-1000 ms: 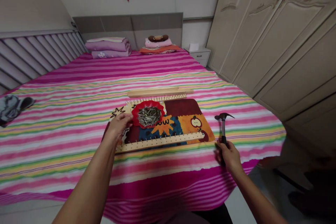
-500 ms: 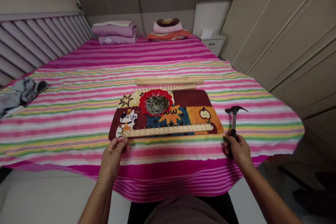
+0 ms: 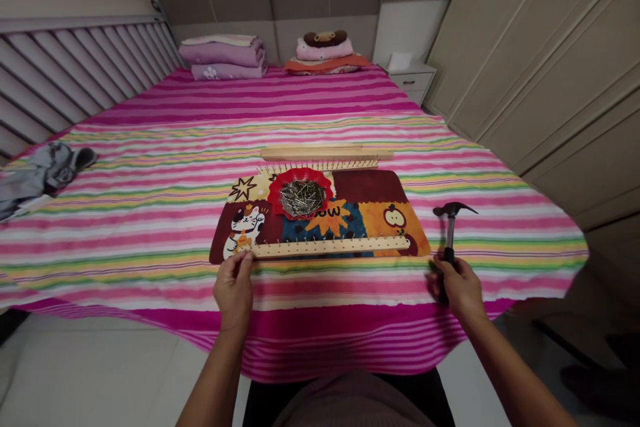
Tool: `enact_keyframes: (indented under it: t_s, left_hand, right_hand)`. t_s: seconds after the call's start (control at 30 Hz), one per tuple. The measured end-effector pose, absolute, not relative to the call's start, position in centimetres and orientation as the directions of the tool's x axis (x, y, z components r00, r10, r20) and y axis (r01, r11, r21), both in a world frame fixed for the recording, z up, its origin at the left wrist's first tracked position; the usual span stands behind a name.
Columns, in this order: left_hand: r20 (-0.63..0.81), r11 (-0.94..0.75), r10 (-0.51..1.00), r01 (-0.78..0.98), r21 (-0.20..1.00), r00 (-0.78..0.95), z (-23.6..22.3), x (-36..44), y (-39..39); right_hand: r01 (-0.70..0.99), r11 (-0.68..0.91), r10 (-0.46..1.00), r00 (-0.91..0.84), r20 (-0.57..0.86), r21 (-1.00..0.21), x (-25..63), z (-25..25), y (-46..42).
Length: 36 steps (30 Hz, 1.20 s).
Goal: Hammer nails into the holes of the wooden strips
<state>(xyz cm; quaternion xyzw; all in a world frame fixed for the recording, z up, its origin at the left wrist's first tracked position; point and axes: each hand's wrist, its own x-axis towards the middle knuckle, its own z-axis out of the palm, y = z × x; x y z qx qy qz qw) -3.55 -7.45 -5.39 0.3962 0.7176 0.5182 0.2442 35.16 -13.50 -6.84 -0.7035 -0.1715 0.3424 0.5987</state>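
A pale wooden strip (image 3: 325,247) with a row of nails standing in it lies along the near edge of a patterned mat (image 3: 367,187). My left hand (image 3: 235,290) pinches the strip's left end between thumb and fingers; the fingertips cover that end. On the right, my right hand (image 3: 461,287) is wrapped round the black handle of a claw hammer (image 3: 451,233), its head pointing away from me over the bedspread. A red scalloped bowl (image 3: 274,197) full of loose nails (image 3: 303,199) sits on the mat, beyond the strip.
Behind the bowl lies another nail-studded strip (image 3: 345,165), with plain wooden strips (image 3: 325,153) past it. Everything rests on a striped bedspread (image 3: 150,187). Grey clothing (image 3: 50,170) lies far left; folded bedding (image 3: 223,57) and a pink pile (image 3: 325,50) stand by the headboard.
My left hand has shifted right and slightly forward, its fingertips now at the strip's end. The right hand keeps its grip on the hammer. The view has moved slightly.
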Motion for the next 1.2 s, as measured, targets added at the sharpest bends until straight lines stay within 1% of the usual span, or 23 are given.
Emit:
enact_keyframes:
  t_s: [0.17,0.33,0.4,0.5,0.57,0.67,0.7,0.77,0.83,0.87,0.93,0.97,1.03,1.2]
  left_hand:
    - [0.165,0.100,0.820,0.421,0.902,-0.548,-6.1,-3.3,-7.0]
    - [0.184,0.101,0.824,0.460,0.882,-0.535,-6.1,-2.8,-6.9]
    - [0.221,0.100,0.824,0.518,0.850,-0.522,-6.1,-2.8,-6.9]
    - [0.277,0.090,0.825,0.599,0.796,-0.493,-6.2,-2.8,-6.8]
    - [0.307,0.074,0.827,0.633,0.770,-0.471,-6.4,-2.8,-6.8]
    - [0.359,0.020,0.837,0.679,0.734,-0.413,-6.6,-2.7,-6.8]
    - [0.371,0.006,0.840,0.691,0.723,-0.396,-6.6,-2.6,-6.8]
    - [0.386,-0.003,0.839,0.705,0.709,-0.384,-6.7,-2.6,-6.8]
    - [0.398,-0.009,0.834,0.713,0.702,-0.381,-6.8,-2.5,-6.8]
    - [0.410,-0.023,0.833,0.717,0.697,-0.372,-6.9,-2.6,-6.8]
    - [0.443,-0.064,0.827,0.724,0.686,-0.346,-7.2,-2.6,-6.8]
    - [0.460,-0.085,0.823,0.728,0.680,-0.334,-7.4,-2.6,-6.8]
    - [0.495,-0.115,0.808,0.739,0.664,-0.319,-7.9,-2.7,-6.7]
    - [0.571,-0.184,0.770,0.758,0.626,-0.284,-9.1,-2.9,-6.4]
  right_hand:
    - [-0.196,-0.212,0.656,0.697,-0.288,-0.957,35.2,-6.8,-13.5]
    - [-0.179,-0.215,0.652,0.706,-0.277,-0.960,35.3,-7.0,-13.4]
    - [-0.157,-0.220,0.641,0.721,-0.264,-0.963,35.1,-6.8,-13.5]
    - [-0.078,-0.240,0.605,0.767,-0.212,-0.968,34.2,-5.7,-14.2]
    - [-0.063,-0.223,0.633,0.749,-0.194,-0.973,32.9,-4.2,-15.0]
    - [-0.169,-0.162,0.783,0.577,-0.232,-0.972,30.0,-1.5,-16.8]
    - [-0.193,-0.192,0.834,0.485,-0.263,-0.962,29.0,-0.7,-17.5]
    - [-0.166,-0.278,0.899,0.302,-0.317,-0.946,26.8,0.7,-18.5]
    - [-0.057,-0.283,0.949,0.124,-0.288,-0.957,24.7,1.5,-19.1]
    - [0.019,-0.247,0.969,0.027,-0.246,-0.969,23.8,1.7,-19.1]
    - [0.166,-0.126,0.977,-0.151,-0.151,-0.978,22.0,1.8,-18.7]
    - [0.220,-0.063,0.971,-0.211,-0.110,-0.973,21.1,1.8,-18.3]
    - [0.294,0.020,0.962,-0.265,-0.061,-0.956,19.6,1.8,-17.4]
    - [0.388,0.101,0.956,-0.294,-0.019,-0.916,17.0,1.3,-15.6]
